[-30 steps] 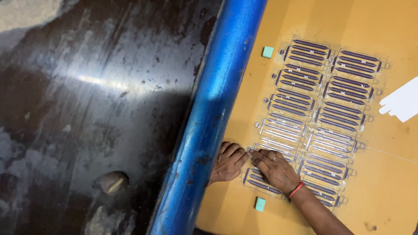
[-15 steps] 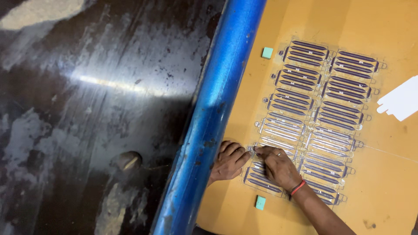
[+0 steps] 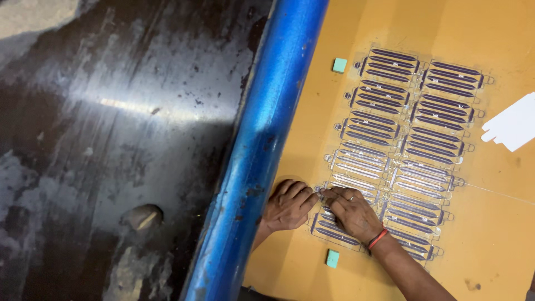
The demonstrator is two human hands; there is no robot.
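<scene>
Two hands at one clear plastic sheet of ribbed rectangular cells [image 3: 401,145] on yellow-orange board [image 3: 501,223]: left hand [image 3: 287,205] flat beside it, right hand [image 3: 354,214] fingertips pinched on its near-left edge, beside blue pipe [image 3: 262,150].

Orange board [image 3: 501,239]: clear die-cut sheet [image 3: 401,145], two green blocks [image 3: 339,65], white card [image 3: 515,129].

A clear plastic sheet [image 3: 401,150] moulded with two columns of ribbed, dark-slotted rectangular panels lies flat, stretching away from both hands. Its near left edge sits under the fingertips of the left hand [image 3: 287,206] and right hand [image 3: 351,214].
</scene>
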